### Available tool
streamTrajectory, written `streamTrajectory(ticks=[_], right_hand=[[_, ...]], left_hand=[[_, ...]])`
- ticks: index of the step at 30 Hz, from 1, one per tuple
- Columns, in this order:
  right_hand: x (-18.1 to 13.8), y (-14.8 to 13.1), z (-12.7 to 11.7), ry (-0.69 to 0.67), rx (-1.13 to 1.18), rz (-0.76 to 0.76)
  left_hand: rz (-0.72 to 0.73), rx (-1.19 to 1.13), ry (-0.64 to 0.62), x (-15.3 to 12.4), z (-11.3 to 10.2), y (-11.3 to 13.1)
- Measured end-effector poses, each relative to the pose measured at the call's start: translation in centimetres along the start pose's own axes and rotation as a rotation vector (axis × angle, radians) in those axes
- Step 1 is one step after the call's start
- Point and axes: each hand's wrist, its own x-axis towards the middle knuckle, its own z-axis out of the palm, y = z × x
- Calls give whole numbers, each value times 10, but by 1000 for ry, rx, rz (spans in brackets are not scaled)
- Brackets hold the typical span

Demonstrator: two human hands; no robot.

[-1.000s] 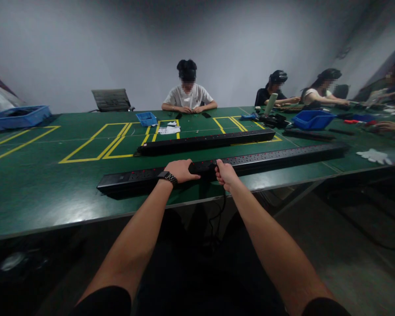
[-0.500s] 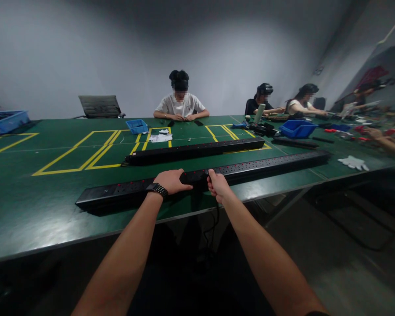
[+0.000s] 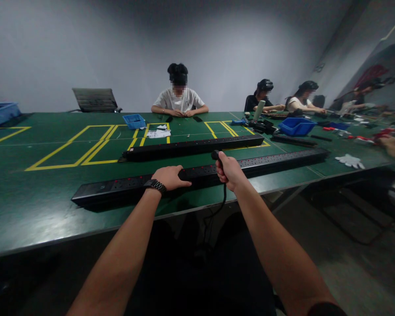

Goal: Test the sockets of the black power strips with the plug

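Note:
A long black power strip (image 3: 270,161) with red switches lies along the near edge of the green table (image 3: 36,197). My left hand (image 3: 169,176), with a watch on the wrist, rests on top of the strip, fingers curled over it. My right hand (image 3: 229,170) is lifted just above the strip, closed round a black plug (image 3: 216,155); the plug's cable (image 3: 223,199) hangs down over the table edge. A second black power strip (image 3: 194,147) lies parallel further back.
A person in a white shirt (image 3: 179,100) sits opposite; more people work at the far right. Blue bins (image 3: 134,120) (image 3: 295,126), papers (image 3: 158,133), a white glove (image 3: 350,161) and tools lie on the table. An empty chair (image 3: 94,100) stands behind.
My right hand has risen from the strip's near edge and now holds the plug up above the strip. My left hand stays on the strip. The view has shifted slightly.

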Motion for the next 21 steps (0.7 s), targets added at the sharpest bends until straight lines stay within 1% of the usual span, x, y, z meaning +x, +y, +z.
streamTrajectory(ticks=[4, 7, 9, 12, 21], right_hand=[[6, 21, -21, 59, -66, 38], [12, 38, -24, 57, -101, 68], [14, 45, -23, 50, -110, 85], [16, 47, -22, 41, -114, 105], [23, 42, -20, 21, -136, 152]], left_hand=[[14, 0, 11, -1, -1, 0], [25, 3, 11, -1, -1, 1], [25, 3, 13, 0, -1, 1], [15, 1, 10, 0, -1, 1], [5, -12, 12, 0, -1, -1]])
